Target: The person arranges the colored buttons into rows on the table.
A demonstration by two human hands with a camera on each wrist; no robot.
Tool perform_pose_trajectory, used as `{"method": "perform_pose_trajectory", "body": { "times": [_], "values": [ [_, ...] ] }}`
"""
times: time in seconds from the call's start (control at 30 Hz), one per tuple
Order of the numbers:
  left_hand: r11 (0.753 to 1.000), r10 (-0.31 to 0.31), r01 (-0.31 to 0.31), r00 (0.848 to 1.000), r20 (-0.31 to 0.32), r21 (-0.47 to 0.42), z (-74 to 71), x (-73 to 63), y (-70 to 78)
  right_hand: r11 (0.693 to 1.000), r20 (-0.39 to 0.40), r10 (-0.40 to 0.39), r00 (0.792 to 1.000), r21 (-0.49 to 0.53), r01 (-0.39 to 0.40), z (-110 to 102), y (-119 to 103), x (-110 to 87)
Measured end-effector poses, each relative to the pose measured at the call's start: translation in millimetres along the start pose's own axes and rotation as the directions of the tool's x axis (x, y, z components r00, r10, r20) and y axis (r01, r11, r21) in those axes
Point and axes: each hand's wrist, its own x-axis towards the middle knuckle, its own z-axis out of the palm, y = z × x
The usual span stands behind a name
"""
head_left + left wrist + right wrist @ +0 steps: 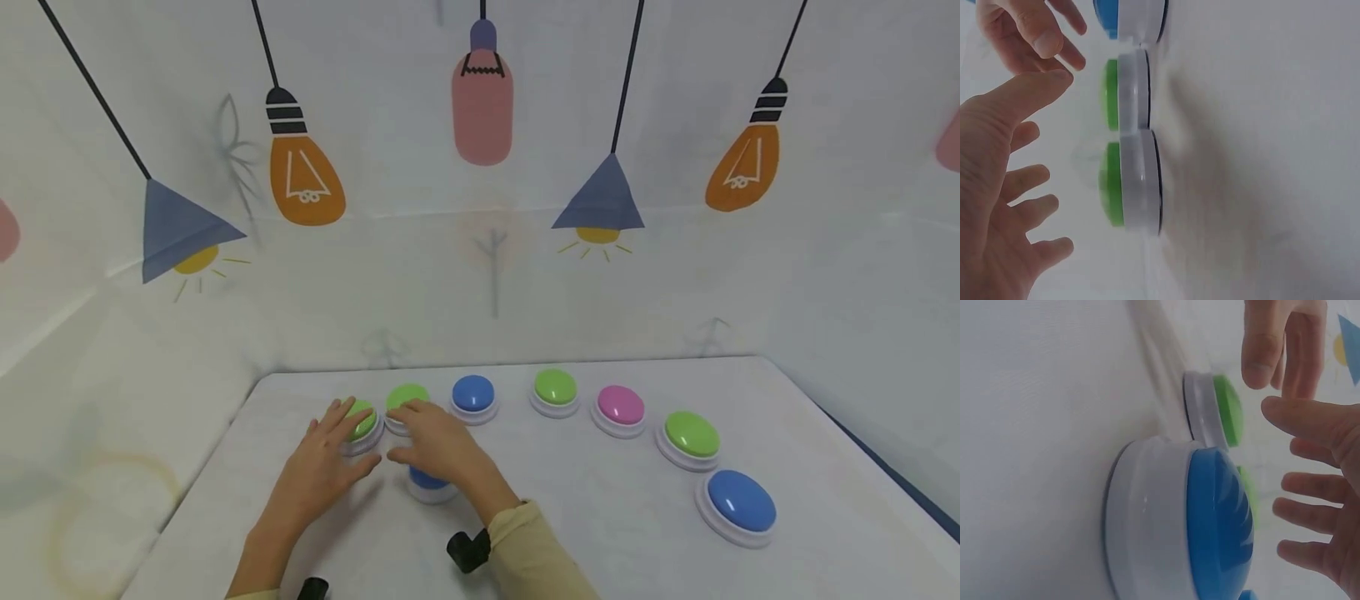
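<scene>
Both hands hover over the left part of a white table, fingers spread and holding nothing. My left hand (318, 467) is nearest the leftmost green push button (363, 422), which it partly covers in the head view. My right hand (437, 442) hangs above a blue push button (429, 480) and overlaps a second green push button (407, 397). In the left wrist view the left fingers stay apart from the two green buttons (1112, 184), which sit side by side. The right wrist view shows a gap between the right hand (1329, 506) and the blue button (1219, 525).
Another blue button (473, 393) stands at the back. Rightward, a curve runs through a green button (556, 387), a pink button (621, 406), a green button (692, 435) and a blue button (741, 502). A lamp-printed cloth (390, 283) rises behind the table (600, 517).
</scene>
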Motion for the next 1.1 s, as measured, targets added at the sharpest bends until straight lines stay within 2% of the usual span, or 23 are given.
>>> {"method": "perform_pose_trajectory", "body": {
  "times": [0.13,0.33,0.53,0.77,0.9,1.1],
  "values": [
    [0.999,-0.044,0.044,0.999,-0.001,-0.011,-2.3,-3.1,-12.6,0.999,0.003,-0.015,1.000,-0.051,0.015,-0.1,-4.4,12.9],
    [0.994,-0.103,0.104,0.994,0.045,-0.017,-0.6,-7.5,-24.6,0.997,0.018,-0.005,1.000,-0.083,0.007,-0.5,-8.1,32.8],
    [0.983,-0.180,0.181,0.979,0.098,-0.005,1.3,-9.4,-32.9,0.989,0.067,0.035,0.997,-0.142,-0.025,3.0,-15.8,51.3],
    [0.972,-0.231,0.235,0.958,0.168,0.001,1.7,-10.1,-39.4,0.983,0.098,0.051,0.994,-0.181,-0.032,13.1,-22.3,67.1],
    [0.968,-0.244,0.252,0.946,0.215,-0.012,1.2,-10.7,-40.4,0.983,0.132,0.063,0.989,-0.177,-0.039,17.7,-24.2,70.4],
    [0.970,-0.228,0.241,0.947,0.228,-0.029,2.8,-10.4,-41.4,0.978,0.136,0.072,0.988,-0.205,-0.043,21.7,-24.1,72.7]
  ]
}}
